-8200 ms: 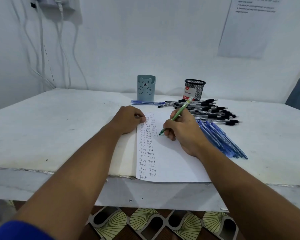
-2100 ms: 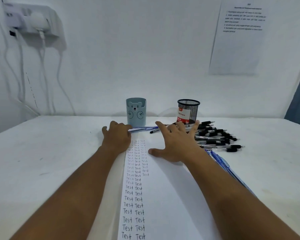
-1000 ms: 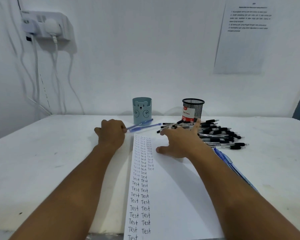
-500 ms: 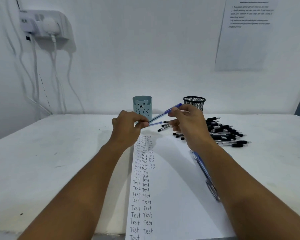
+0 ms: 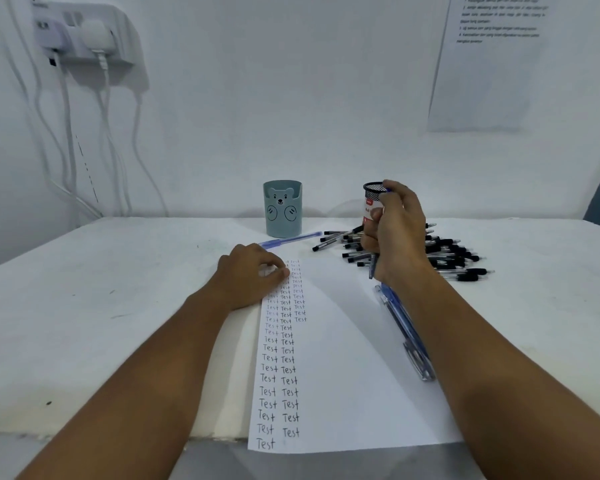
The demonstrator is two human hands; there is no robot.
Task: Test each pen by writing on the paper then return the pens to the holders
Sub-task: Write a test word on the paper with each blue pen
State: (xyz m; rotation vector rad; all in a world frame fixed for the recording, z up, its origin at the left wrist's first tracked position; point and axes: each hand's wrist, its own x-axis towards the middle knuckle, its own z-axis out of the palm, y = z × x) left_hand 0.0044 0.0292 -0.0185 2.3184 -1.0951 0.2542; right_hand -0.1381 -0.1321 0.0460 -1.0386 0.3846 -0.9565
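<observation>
**A plain, makeshift office corner**

A white table stands against a bare white wall. A power strip is fixed high on the wall, with white cables hanging from it. A printed notice is stuck up to the right. Desk stationery fills the table: a bear-faced pen cup, a black mesh holder, heaped pens and a written sheet of paper.

Colours on the white table

The cup is blue-green with a bear face. The mesh pot is black. The paper is white with black "Test" words. Some pens are black, some blue pens.
</observation>
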